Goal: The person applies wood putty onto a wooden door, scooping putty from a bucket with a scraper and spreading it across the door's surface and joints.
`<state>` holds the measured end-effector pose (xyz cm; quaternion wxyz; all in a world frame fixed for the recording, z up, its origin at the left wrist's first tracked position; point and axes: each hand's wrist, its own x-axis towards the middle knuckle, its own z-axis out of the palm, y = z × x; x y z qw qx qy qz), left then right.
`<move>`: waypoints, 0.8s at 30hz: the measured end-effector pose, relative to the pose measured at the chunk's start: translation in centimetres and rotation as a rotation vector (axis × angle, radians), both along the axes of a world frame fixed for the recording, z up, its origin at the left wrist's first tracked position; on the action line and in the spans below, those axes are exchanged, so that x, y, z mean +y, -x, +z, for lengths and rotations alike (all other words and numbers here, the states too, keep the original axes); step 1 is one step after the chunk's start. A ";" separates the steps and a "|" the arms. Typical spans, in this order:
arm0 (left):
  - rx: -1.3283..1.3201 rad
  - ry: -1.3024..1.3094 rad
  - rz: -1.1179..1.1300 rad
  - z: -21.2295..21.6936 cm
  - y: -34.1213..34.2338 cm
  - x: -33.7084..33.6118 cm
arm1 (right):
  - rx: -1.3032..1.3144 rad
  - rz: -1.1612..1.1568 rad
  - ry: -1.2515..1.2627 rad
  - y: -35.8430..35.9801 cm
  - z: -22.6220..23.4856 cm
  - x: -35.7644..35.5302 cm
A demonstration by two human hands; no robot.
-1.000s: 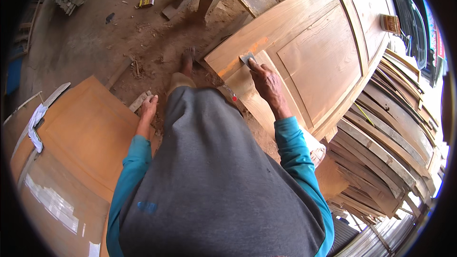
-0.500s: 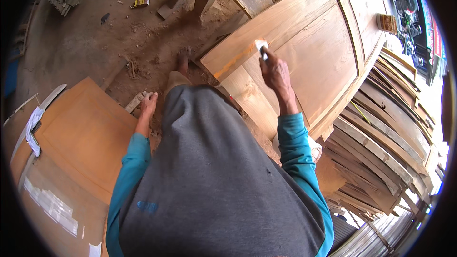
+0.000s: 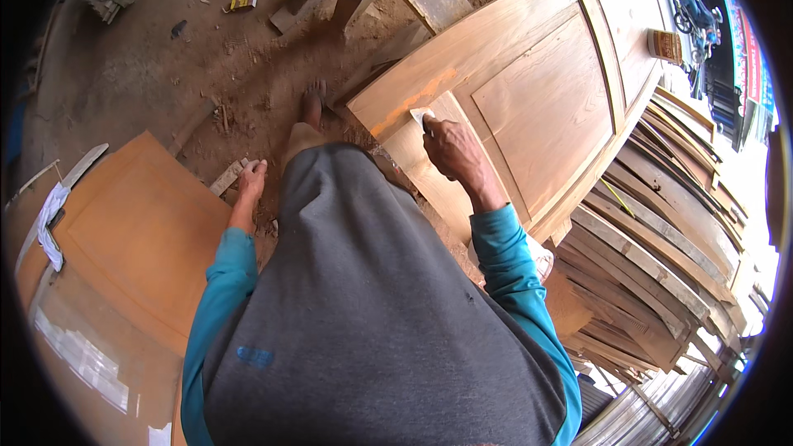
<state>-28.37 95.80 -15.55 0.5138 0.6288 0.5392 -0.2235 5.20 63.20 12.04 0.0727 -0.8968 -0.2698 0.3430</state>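
Observation:
My right hand is closed round the dark handle of a putty knife. The knife's pale blade is at the door's near end, beside a streak of orange filler. Beneath it lies a large panelled wooden door, slanting away to the upper right. My left hand hangs low on the left with its fingers curled; what they hold, if anything, is hidden. A pale wooden block appears right beside those fingers, and I cannot tell whether they touch it.
A tin stands on the door's far right edge. Stacked boards fill the right side. A white bucket is partly hidden by my right sleeve. An orange-brown panel lies at left, and a small yellow box on the dirt floor.
My right hand and the putty knife have moved left and nearer to me across the door. More of the orange streak shows now. My left hand has hardly moved.

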 end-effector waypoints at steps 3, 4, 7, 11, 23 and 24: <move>-0.015 -0.011 -0.031 0.0 0.1 0.0 | -0.166 -0.015 -0.077 0.0 -1.4 -2.0; -0.050 -0.006 -0.018 0.2 0.0 -0.1 | -0.244 -0.075 -0.072 0.0 -1.9 -2.6; 0.003 0.013 0.031 0.7 -0.4 -0.2 | -0.240 -0.056 -0.095 0.9 -3.6 -4.8; -0.013 0.044 0.014 1.6 -0.4 0.1 | -0.296 -0.059 -0.090 -0.3 -3.3 -4.3; -0.051 0.028 0.051 0.8 0.4 -0.6 | -0.188 0.075 -0.164 4.3 -2.8 -2.0; -0.054 0.030 0.064 1.4 0.0 -1.0 | -0.278 0.119 -0.171 5.8 -5.7 -3.1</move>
